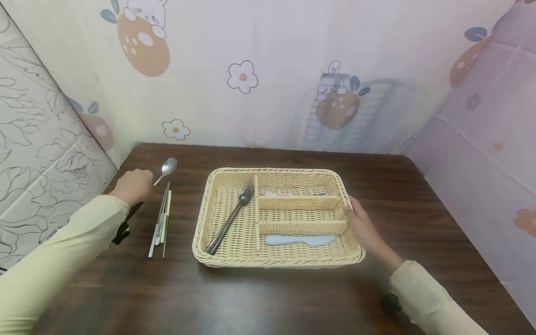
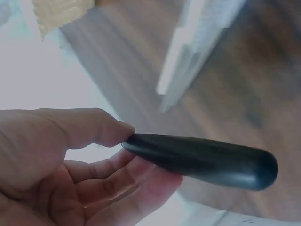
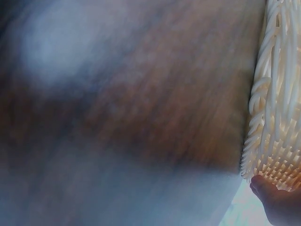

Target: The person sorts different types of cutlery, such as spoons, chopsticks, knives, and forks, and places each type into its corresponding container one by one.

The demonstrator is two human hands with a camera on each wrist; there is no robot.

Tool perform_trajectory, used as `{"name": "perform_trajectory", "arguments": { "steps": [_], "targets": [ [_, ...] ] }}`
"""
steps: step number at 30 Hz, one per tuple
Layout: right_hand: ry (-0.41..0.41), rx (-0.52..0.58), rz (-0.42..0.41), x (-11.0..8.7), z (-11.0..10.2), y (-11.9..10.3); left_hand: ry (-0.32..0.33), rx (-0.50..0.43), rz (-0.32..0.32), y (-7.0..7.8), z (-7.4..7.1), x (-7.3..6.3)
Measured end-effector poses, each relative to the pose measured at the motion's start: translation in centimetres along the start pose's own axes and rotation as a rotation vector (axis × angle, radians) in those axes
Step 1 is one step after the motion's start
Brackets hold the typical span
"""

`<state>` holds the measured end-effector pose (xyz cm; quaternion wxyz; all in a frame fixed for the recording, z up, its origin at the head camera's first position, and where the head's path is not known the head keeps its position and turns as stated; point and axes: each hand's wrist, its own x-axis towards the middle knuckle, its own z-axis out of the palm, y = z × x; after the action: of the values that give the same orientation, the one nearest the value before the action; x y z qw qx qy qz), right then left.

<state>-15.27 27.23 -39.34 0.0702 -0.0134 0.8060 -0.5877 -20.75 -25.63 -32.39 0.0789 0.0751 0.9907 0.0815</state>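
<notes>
Nearest me, a white knife (image 1: 299,240) lies flat in the basket's (image 1: 268,264) front right compartment, long enough, it seems, to suit it. Here's my right hand (image 1: 363,227) gripping the right rim, likely to steady it. Chopsticks (image 1: 161,221) sit bunched on the tabletop (image 1: 251,298), left of the basket; beyond, my left hand (image 1: 133,186) pinches the spoon (image 1: 169,166) by its black handle (image 2: 207,160), apparently leaving the bowl free.

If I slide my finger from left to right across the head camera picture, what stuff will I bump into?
The left hand → the chopsticks → at least one dark-handled fork → the pale knife → the right hand.
</notes>
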Motion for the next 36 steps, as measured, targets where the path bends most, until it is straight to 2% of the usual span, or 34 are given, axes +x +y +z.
{"name": "perform_trajectory", "arguments": {
  "steps": [7, 14, 22, 29, 36],
  "targets": [
    [0.002, -0.005, -0.001, 0.1, 0.0, 0.0, 0.079, 0.046, 0.073, 3.2, -2.1, 0.5],
    [0.014, -0.015, 0.006, 0.1, 0.0, -0.1, 0.067, 0.075, 0.132, 6.9, -3.7, 1.5],
    [0.006, -0.009, 0.023, 0.0, 0.1, -0.3, 0.112, 0.115, 0.243, 10.5, -3.3, 2.9],
    [0.018, -0.025, 0.024, 0.0, 0.1, 0.1, 0.083, 0.156, 0.299, 13.4, -2.9, 4.2],
    [0.016, -0.055, 0.02, 0.1, 0.1, 0.0, 0.113, 0.204, 0.399, 16.7, -2.4, 5.2]
  ]
}}
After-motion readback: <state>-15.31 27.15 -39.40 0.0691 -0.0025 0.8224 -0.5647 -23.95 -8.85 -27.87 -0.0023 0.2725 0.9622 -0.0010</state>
